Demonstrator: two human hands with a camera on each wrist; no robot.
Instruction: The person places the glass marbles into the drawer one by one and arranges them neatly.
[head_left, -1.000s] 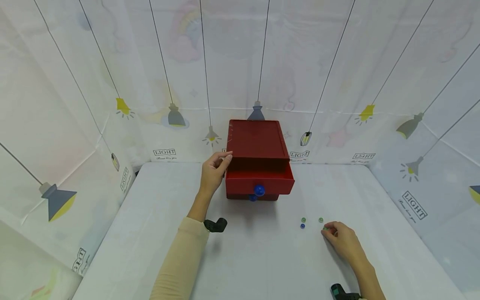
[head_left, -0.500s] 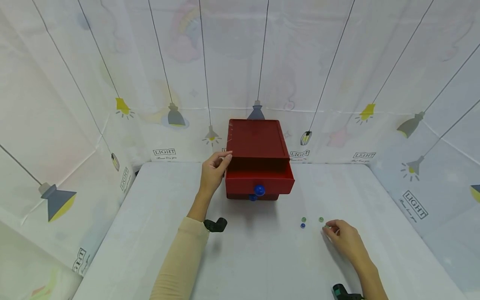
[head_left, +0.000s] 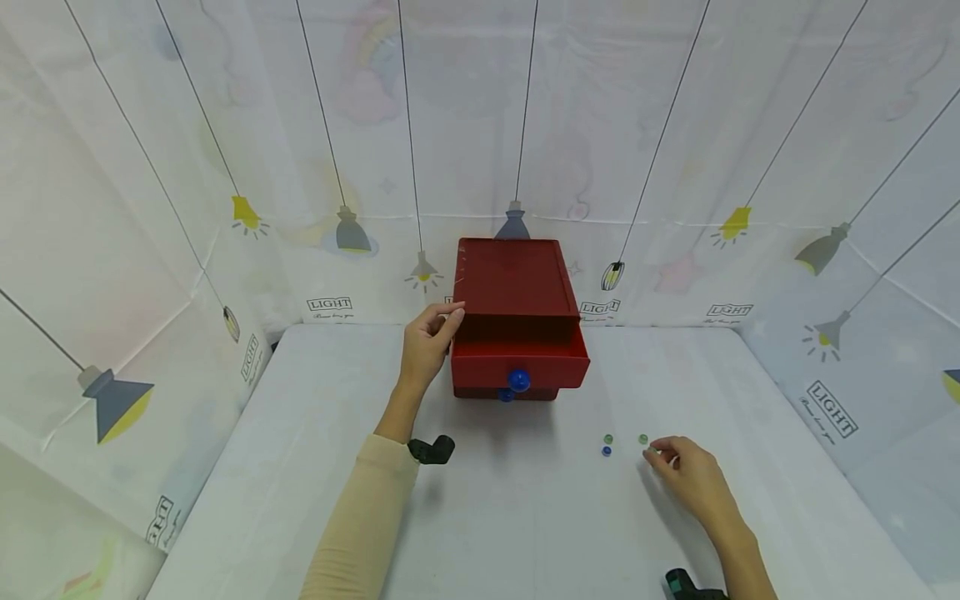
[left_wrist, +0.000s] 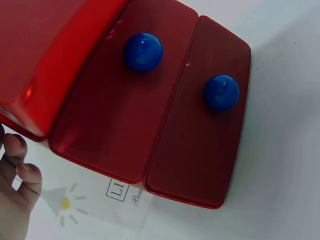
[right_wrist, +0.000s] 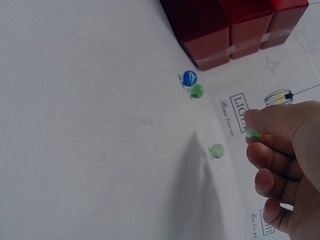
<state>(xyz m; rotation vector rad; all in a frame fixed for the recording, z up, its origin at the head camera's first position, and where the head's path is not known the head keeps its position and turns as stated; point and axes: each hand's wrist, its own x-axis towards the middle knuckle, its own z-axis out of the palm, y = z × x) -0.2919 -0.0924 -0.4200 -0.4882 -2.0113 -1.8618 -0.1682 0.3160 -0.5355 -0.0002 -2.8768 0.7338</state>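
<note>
A red chest of drawers (head_left: 513,279) with blue knobs stands at the back middle, its top drawer (head_left: 487,372) pulled out. At the chest's left front edge, my left hand (head_left: 424,346) touches it with its fingertips; in the left wrist view that hand is partly cut off. Between thumb and index finger, my right hand (head_left: 686,479) pinches a green marble (right_wrist: 252,132), just above the table. Close by on the table lies another green marble (right_wrist: 216,150). Farther left, a blue marble (right_wrist: 189,78) and a green marble (right_wrist: 196,91) sit side by side.
The white table (head_left: 540,517) meets printed lamp-pattern curtains (head_left: 645,167) at the back and sides. Two lower drawers, with blue knobs (left_wrist: 222,92), are closed in the left wrist view. The pulled-out drawer overhangs the table in front of the chest.
My right hand has risen very slightly with the green marble in its fingers. The left hand and the chest stay where they were.
</note>
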